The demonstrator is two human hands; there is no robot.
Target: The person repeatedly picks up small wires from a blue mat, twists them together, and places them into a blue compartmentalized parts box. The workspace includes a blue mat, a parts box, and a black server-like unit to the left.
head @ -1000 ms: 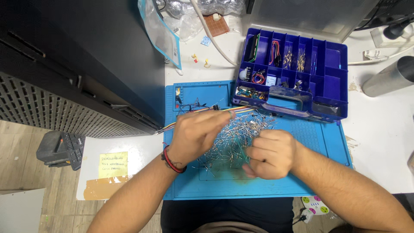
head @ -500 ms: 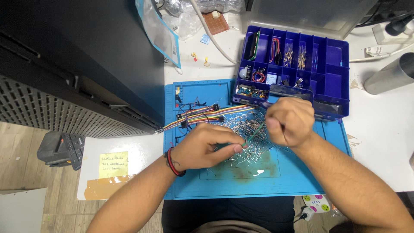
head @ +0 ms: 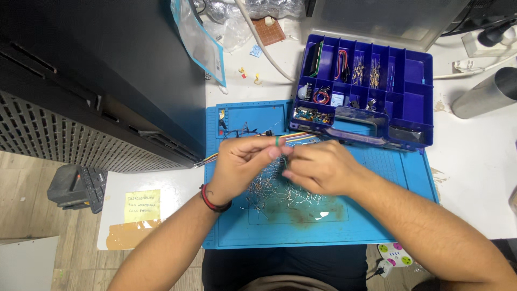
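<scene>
Organiser box [head: 412,81]: blue-violet, open, on the white worktop [head: 474,156] at upper right, its front edge overlapping the blue mat [head: 301,226]. Many compartments. Contents seen: a bundle of red and dark wires [head: 343,63] in an upper cell, striped small parts [head: 366,70] in the two cells beside it, a coil of red wire [head: 321,97] lower left, a small board [head: 308,114] in the front-left cell. Large right-hand cells look bare. Other cells too small to tell.

Clear bag [head: 200,40] with blue edge, upper centre-left, leaning against the black cabinet [head: 107,81]. A small brown perforated board [head: 269,30] lies near it. Yellow sticky note [head: 142,206] with handwriting on a white panel at lower left; brown tape strip [head: 129,241] below the note. Metal cylinder [head: 484,97] lies on its side at far right.

Left hand [head: 242,161]: fingers curled, thumb and forefinger pinched shut on a small green part [head: 278,141] at the end of the ribbon wires [head: 301,138]. Right hand [head: 323,168]: fingers bent inward, tips meeting the left fingertips at the same spot; whether it actually pinches anything, cannot tell.

Both hands hover over the mat centre, above a loose pile of thin metal-legged parts [head: 280,191]. Ribbon wires run from the grip toward the box front and also out left past the mat edge.
</scene>
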